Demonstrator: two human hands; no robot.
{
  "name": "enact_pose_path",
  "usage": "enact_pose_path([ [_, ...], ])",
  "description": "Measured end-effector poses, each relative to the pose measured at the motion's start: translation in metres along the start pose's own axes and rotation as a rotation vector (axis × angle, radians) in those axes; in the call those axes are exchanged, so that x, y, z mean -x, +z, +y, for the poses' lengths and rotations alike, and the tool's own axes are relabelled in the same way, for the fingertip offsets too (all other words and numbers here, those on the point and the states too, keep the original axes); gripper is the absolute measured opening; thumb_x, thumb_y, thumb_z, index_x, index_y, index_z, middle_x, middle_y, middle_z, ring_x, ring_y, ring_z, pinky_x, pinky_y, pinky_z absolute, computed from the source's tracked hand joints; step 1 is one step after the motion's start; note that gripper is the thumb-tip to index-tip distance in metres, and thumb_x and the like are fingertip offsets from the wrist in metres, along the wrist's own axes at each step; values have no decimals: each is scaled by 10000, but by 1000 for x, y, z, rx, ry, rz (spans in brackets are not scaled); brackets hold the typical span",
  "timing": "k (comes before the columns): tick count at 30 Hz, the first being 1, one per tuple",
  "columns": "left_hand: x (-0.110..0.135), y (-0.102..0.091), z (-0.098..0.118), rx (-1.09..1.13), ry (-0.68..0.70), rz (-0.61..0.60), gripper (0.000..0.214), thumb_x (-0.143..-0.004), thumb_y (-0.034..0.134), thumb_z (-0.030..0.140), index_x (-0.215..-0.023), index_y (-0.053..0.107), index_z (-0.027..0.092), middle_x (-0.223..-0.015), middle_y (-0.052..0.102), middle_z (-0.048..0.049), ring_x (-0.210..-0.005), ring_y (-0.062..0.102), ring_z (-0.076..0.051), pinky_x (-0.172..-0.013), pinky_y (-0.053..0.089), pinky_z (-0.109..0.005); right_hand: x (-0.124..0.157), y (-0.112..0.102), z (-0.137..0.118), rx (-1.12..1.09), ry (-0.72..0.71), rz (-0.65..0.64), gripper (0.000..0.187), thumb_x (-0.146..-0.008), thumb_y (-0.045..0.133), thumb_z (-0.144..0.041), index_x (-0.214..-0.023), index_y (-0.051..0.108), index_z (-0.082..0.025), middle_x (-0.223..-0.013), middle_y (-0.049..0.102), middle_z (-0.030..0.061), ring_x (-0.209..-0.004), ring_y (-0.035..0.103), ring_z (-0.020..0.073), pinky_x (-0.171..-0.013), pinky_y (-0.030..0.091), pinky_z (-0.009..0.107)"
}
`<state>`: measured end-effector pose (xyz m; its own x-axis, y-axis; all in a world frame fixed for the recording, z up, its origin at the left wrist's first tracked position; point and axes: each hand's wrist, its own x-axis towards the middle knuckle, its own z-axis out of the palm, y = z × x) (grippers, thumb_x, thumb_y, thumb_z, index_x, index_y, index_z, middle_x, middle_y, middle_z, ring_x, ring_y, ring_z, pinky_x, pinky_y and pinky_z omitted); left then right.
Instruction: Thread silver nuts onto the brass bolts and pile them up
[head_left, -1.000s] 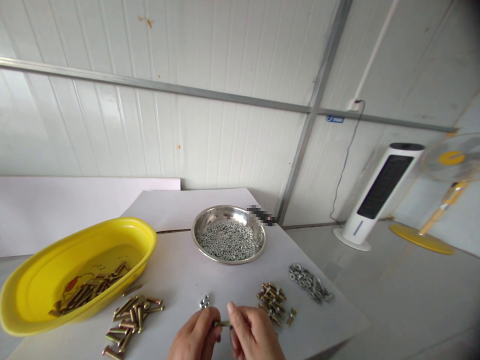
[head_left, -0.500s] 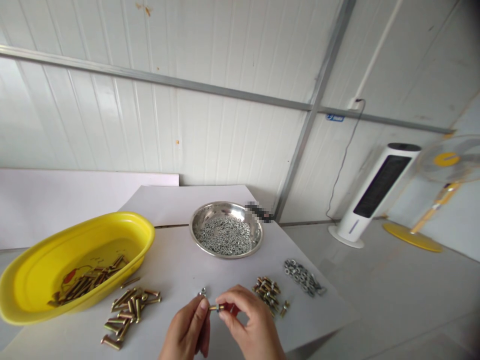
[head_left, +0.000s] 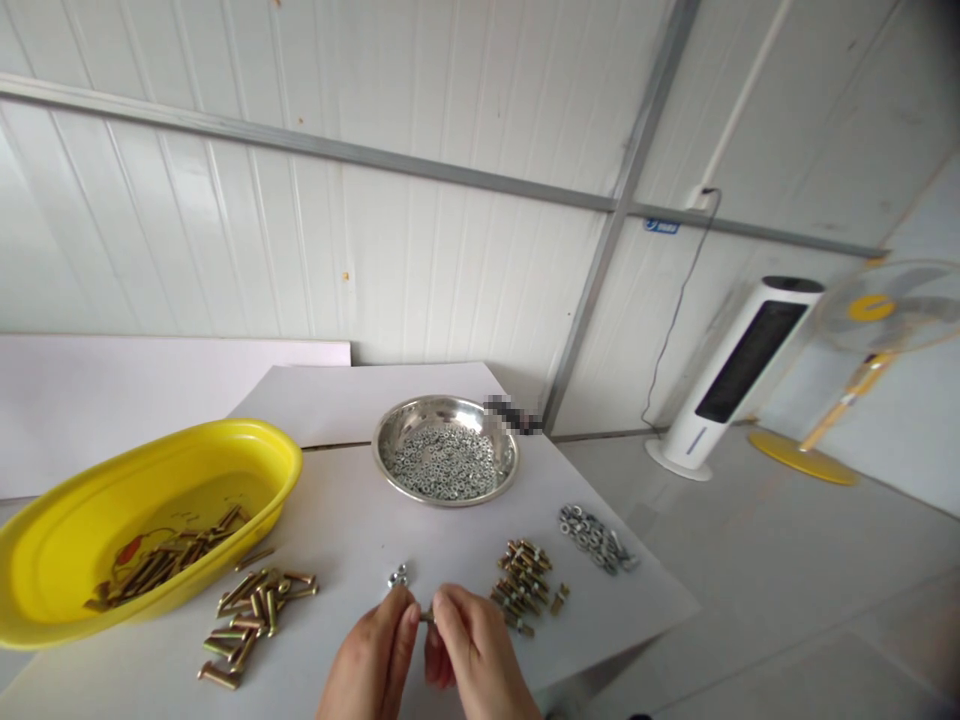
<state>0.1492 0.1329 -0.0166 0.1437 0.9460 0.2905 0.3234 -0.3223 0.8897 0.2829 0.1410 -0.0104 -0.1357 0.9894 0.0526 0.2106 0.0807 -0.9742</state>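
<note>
Brass-toned bolt [head_left: 427, 617] pinched between left hand [head_left: 369, 652] and right hand [head_left: 474, 645]

The bolt is held at the near side of the counter [head_left: 337, 540], its long axis set crosswise from hand to hand, neither being clearly nearer; both are closed on it. Its ends are covered, so whether anything is threaded on cannot be told. Loose nuts [head_left: 397, 576] are clustered just beyond the left hand; nut-fitted bolts [head_left: 523, 578] are heaped beside the right. By the steel bowl [head_left: 384, 462], a dark object [head_left: 513, 414] is masked by pixelation.
</note>
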Motion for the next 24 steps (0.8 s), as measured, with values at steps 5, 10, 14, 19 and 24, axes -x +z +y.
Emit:
enact_pose_path([
  [5,2,1,3,35,-27,20,384,-990,393,469,-700,492,238,-551,530,34,-516,495,-152,-549,376,-234,3,1,-4,-136,135,-46,739,-896,239,-781,-452,385,-208,-372,453,-13,-308,409,84,-351,282,181],
  [10,-2,-2,1,201,-174,76,486,-988,367,516,-620,477,218,-434,466,56,-419,436,-112,-477,357,-206,6,-8,-14,58,-170,74,477,-982,393,-562,-894,658,-177,-670,679,32,-556,604,140,-523,455,204],
  [14,-5,-1,-5,398,-280,35,500,-936,410,605,-625,453,216,-404,376,98,-347,354,-81,-380,319,-178,6,-9,-17,106,-330,75,387,-843,637,-231,-1226,580,-224,-1039,693,56,-740,650,152,-629,510,212],
  [19,-3,3,-7,454,-335,-74,542,-868,410,717,-651,447,221,-376,334,122,-288,280,-63,-323,283,-171,4,-13,-22,193,-412,36,319,-811,582,-39,-1032,703,-235,-939,699,28,-781,655,153,-702,503,217],
  [24,-4,-1,0,302,-218,-12,470,-948,421,576,-667,493,206,-451,466,64,-417,439,-105,-457,377,-197,3,-17,-21,222,-297,91,129,-809,689,-108,-902,725,-190,-811,731,26,-721,661,160,-667,486,204],
])
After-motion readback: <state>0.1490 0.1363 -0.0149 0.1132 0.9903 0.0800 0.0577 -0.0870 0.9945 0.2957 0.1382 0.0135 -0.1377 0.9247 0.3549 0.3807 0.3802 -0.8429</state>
